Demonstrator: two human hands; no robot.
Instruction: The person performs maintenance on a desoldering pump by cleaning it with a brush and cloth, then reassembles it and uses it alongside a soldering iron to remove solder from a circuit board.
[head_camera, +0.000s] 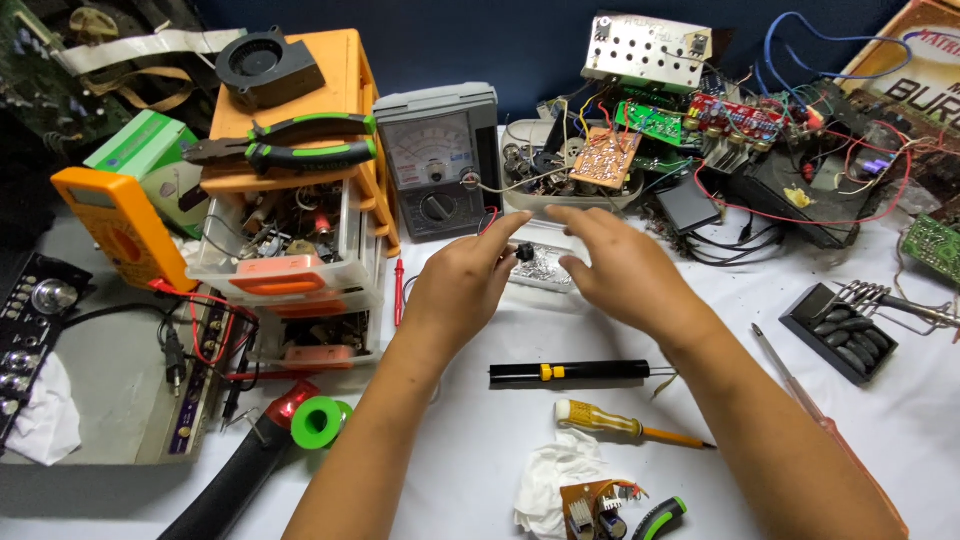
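Pinching a small black part in our left hand, that grip is narrow, directly over the silvery tray. Our right hand hovers just beside it, open and empty, equally near.

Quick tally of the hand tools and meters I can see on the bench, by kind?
Meters: 2, a grey analog meter and an orange digital meter
Pliers: 2, green-handled pliers on the orange drawer unit
Screwdrivers: 2, a yellow-handled screwdriver and a red-handled screwdriver
Black desoldering pump: 1
Total: 7
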